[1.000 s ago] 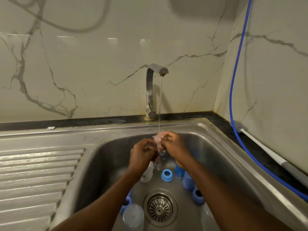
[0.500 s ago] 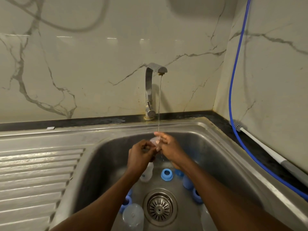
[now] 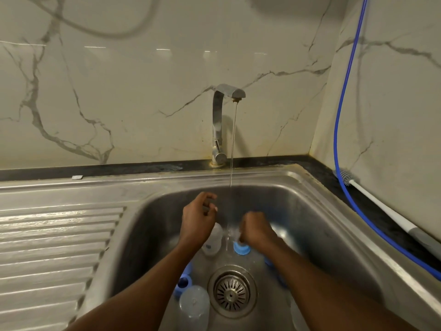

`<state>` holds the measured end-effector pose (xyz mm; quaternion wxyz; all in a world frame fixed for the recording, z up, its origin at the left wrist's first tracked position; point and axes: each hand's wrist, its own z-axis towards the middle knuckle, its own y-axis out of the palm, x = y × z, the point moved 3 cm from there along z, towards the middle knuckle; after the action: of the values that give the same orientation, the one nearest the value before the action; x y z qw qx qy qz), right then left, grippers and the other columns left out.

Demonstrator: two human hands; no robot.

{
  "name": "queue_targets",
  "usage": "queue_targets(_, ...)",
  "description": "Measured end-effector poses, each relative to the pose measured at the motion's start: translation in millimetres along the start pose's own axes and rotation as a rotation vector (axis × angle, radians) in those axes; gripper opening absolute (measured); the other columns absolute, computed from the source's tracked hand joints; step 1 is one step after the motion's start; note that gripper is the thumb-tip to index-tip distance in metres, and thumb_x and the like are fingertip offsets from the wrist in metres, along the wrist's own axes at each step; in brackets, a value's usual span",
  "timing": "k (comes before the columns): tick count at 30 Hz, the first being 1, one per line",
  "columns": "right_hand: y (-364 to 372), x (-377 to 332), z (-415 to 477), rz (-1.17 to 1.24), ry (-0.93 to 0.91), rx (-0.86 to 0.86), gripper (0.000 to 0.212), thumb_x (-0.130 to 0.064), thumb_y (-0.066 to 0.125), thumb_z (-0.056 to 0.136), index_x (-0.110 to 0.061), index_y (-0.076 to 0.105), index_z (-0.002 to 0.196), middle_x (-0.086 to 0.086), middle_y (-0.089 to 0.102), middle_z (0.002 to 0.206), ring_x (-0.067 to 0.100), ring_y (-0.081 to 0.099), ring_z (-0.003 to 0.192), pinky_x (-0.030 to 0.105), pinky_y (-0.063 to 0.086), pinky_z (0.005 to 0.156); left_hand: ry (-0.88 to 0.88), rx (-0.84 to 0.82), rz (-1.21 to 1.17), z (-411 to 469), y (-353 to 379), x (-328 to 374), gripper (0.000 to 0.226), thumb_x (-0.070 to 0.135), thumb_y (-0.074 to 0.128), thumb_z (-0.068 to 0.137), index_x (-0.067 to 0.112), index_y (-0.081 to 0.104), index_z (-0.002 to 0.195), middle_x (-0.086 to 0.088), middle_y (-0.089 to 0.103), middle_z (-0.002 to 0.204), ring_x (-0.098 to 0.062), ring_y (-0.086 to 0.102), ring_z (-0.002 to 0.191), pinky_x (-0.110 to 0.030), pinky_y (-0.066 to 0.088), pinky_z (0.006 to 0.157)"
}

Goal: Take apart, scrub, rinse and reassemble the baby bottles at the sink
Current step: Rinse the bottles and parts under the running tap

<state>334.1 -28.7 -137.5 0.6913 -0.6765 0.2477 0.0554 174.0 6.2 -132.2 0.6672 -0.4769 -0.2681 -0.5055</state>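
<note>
hands apart under a thin stream

the left hand [image 3: 198,218] hangs over the sink [image 3: 310,211] with fingers loosely curled and slightly spread, pinching nothing. the right hand [image 3: 256,229] points down just above a blue ring [image 3: 241,250]; its fingers are hidden, so i cannot tell their state. water from the tap [image 3: 220,120] falls between the hands. a small white bottle [image 3: 213,244] sits below the left hand, and a clear bottle [image 3: 194,306] lies beside the drain [image 3: 232,291].
</note>
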Motion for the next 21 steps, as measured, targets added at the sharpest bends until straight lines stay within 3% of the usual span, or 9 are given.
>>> queue_targets(3,14.7,-2.4,-3.8,-0.064,-0.052,-0.051,0.016,-0.008,0.053,0.092,0.000,0.061,0.103,0.019,0.062,0.106,0.034,0.062,0.098,0.028,0.041,0.070,0.007,-0.066,0.021,-1.0,4.5,-1.7,0.029,0.005,0.060,0.093,0.025,0.061,0.115,0.009,0.065,0.093,-0.003,0.064,0.085,-0.015,0.053,0.073)
queue_targets(5,18.7,-9.7,-2.6,-0.107,-0.060,-0.087,0.010,-0.004,0.051,0.093,-0.002,0.057,0.084,0.019,0.061,0.101,0.032,0.062,0.098,0.026,0.040,0.069,0.004,-0.092,0.042,-0.7,6.0,-4.4,0.030,0.004,0.061,0.093,0.026,0.062,0.113,0.009,0.065,0.090,-0.001,0.065,0.083,-0.014,0.053,0.071)
queue_targets(8,22.2,-14.3,-1.3,-0.143,-0.033,-0.134,0.037,0.005,0.054,0.087,-0.012,0.035,0.060,0.020,0.056,0.086,0.027,0.058,0.086,0.025,0.037,0.063,0.004,-0.112,0.119,0.8,6.8,-8.8,0.028,0.006,0.063,0.091,0.027,0.064,0.110,0.011,0.066,0.086,0.003,0.064,0.080,-0.010,0.051,0.067)
queue_targets(9,20.7,-15.3,-3.7,-0.126,-0.033,-0.141,0.032,0.005,0.056,0.085,-0.010,0.040,0.061,0.018,0.054,0.087,0.024,0.056,0.084,0.026,0.038,0.065,0.003,-0.123,0.152,0.8,7.0,-10.8,0.027,0.008,0.064,0.091,0.026,0.064,0.110,0.012,0.066,0.088,0.001,0.064,0.080,-0.012,0.052,0.066)
queue_targets(11,18.4,-13.1,-5.0,-0.155,-0.031,-0.181,0.003,-0.002,0.064,0.084,-0.002,0.062,0.082,0.016,0.058,0.093,0.022,0.059,0.087,0.026,0.040,0.069,0.008,-0.158,0.229,0.1,8.0,-12.8,0.027,0.014,0.069,0.088,0.026,0.064,0.112,0.010,0.066,0.100,-0.004,0.064,0.086,-0.021,0.057,0.067)
queue_targets(13,17.6,-12.6,-6.0,-0.178,-0.046,-0.222,0.023,-0.011,0.073,0.081,-0.001,0.068,0.102,0.015,0.067,0.105,0.025,0.065,0.100,0.028,0.046,0.073,0.023,-0.173,0.280,0.3,8.4,-14.0,0.030,0.018,0.072,0.086,0.024,0.064,0.115,0.007,0.065,0.110,-0.007,0.064,0.094,-0.025,0.058,0.073)
queue_targets(15,21.4,-11.4,-8.9,-0.168,-0.069,-0.269,0.026,-0.017,0.077,0.080,-0.003,0.068,0.100,0.014,0.067,0.109,0.025,0.065,0.102,0.032,0.051,0.082,0.029,-0.168,0.287,0.8,8.7,-14.7,0.031,0.020,0.072,0.087,0.024,0.063,0.117,0.006,0.063,0.114,-0.007,0.062,0.096,-0.017,0.054,0.072)
queue_targets(18,27.1,-10.7,-8.7,-0.088,-0.073,-0.234,0.010,-0.011,0.070,0.085,-0.005,0.064,0.092,0.012,0.065,0.102,0.022,0.064,0.095,0.034,0.053,0.086,0.018,-0.156,0.274,1.2,8.6,-15.7,0.031,0.020,0.070,0.089,0.026,0.062,0.118,0.007,0.061,0.117,-0.006,0.061,0.097,-0.010,0.050,0.068)
queue_targets(21,28.9,-8.5,-9.1,-0.018,-0.079,-0.161,0.009,-0.007,0.055,0.091,-0.005,0.063,0.096,0.011,0.062,0.097,0.023,0.061,0.089,0.036,0.052,0.084,0.012,-0.157,0.266,2.0,8.1,-16.3,0.031,0.018,0.070,0.088,0.025,0.063,0.117,0.004,0.063,0.118,-0.009,0.061,0.103,-0.026,0.054,0.089)
